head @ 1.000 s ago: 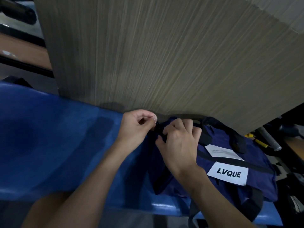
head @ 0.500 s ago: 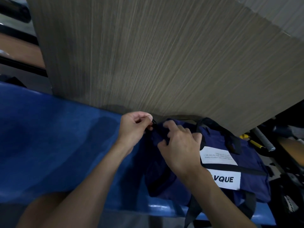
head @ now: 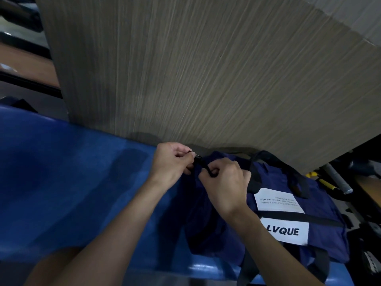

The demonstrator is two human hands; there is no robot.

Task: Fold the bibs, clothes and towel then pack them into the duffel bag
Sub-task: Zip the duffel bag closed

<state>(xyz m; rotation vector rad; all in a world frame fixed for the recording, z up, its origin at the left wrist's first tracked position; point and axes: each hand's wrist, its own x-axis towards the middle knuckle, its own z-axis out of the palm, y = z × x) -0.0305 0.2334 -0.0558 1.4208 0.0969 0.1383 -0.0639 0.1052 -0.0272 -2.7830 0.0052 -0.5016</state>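
The left hand [head: 171, 162] has thumb and forefinger pressed together on the upper end of a thin black strip [head: 203, 164]. Its other fingers are curled into the palm. Just beside it, the right hand [head: 226, 182] has its fingers curled tight round the strip's lower end, knuckles up. The strip runs taut across the short gap between the two hands. Whether it is a zip pull or a strap end cannot be told. The strip belongs to the near-left end of the bag [head: 321, 205], a navy duffel lying on its side on a blue surface [head: 61, 182], towards that surface's right end. The right wrist crosses over the bag's left part. A black handle [head: 254, 176] loops up from the bag just right of the right hand. On the bag's upper face sit two white labels, one with small print [head: 278, 201] and below it one reading LVQUE [head: 285, 231], with a black band between them. The bag's far edge lies against a wood-grain panel [head: 185, 69] that stands behind the surface. Right of the bag, in shadow, lies a yellow-handled tool [head: 326, 183] beside a grey rod [head: 338, 180].
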